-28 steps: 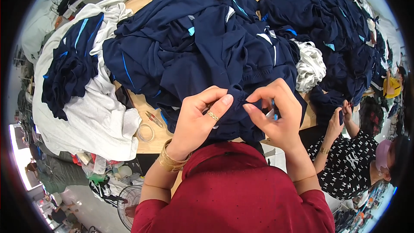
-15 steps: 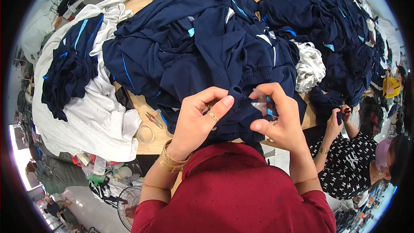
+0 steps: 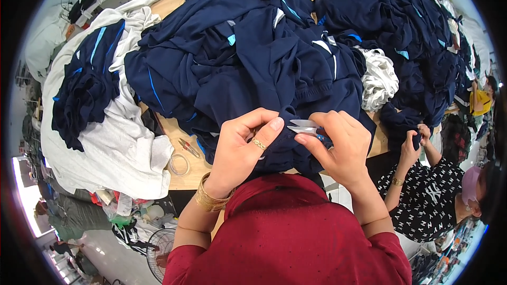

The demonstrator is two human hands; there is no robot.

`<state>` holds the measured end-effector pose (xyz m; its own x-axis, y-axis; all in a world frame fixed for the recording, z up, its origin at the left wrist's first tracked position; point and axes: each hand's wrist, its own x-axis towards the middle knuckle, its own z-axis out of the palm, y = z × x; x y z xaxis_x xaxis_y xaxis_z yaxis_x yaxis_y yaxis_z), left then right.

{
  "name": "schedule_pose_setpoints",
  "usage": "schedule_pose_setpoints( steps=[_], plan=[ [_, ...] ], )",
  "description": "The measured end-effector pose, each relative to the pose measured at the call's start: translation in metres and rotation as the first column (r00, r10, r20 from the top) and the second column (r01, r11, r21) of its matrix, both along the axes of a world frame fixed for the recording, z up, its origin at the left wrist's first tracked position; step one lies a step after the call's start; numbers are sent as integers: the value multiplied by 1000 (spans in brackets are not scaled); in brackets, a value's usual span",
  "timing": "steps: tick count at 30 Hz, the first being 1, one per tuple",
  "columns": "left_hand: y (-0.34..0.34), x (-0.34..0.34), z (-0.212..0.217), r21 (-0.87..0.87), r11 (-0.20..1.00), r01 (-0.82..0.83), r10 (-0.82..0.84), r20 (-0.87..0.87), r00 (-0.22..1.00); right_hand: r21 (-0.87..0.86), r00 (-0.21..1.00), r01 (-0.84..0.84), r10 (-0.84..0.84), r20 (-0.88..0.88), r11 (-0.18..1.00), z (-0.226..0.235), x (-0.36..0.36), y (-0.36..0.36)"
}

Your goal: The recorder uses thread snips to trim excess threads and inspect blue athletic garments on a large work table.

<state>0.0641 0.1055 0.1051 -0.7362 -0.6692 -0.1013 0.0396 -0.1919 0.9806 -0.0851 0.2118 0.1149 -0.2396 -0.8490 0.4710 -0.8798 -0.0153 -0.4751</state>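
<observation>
Near the middle of the view, my left hand [image 3: 238, 145] is closed, pinching a fold of a navy garment [image 3: 290, 140] between thumb and fingers. Just to its right, my right hand [image 3: 342, 145] grips small thread snips [image 3: 303, 126] with a bit of blue on the handle. The two metal blades point left, parted, with their tips close to the pinched cloth. Behind both hands rises a large heap of navy garments [image 3: 211, 82] with light-blue and white trim. My right fingers partly cover the snips' handle.
White cloth [image 3: 137, 148] with a navy piece [image 3: 84, 95] lies at left. A tape roll [image 3: 179, 164] and another pair of snips [image 3: 188, 148] rest on the wooden table [image 3: 185, 179]. At right are a white strip bundle [image 3: 380, 76], more navy garments and a co-worker [image 3: 422, 195]. A fan [image 3: 160, 253] stands lower left.
My right hand has turned, and the snips' blades now point left, toward the pinched fold. My left hand keeps its pinch in nearly the same place.
</observation>
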Motion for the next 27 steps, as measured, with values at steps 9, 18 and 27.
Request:
schedule_pose_setpoints(
  steps=[9,18,27],
  plan=[
    [-1,2,-2,-23,1000,14,-14,22,1000,-9,998,11,-11,-60,1000,-1,2,0],
    [-2,1,-4,32,999,2,-2,13,1000,48,779,52,-71,623,997,-9,-4,1],
    [-7,4,3,-21,999,48,-47,42,998,79,623,-181,52,781,980,-2,-13,-11]
  ],
)
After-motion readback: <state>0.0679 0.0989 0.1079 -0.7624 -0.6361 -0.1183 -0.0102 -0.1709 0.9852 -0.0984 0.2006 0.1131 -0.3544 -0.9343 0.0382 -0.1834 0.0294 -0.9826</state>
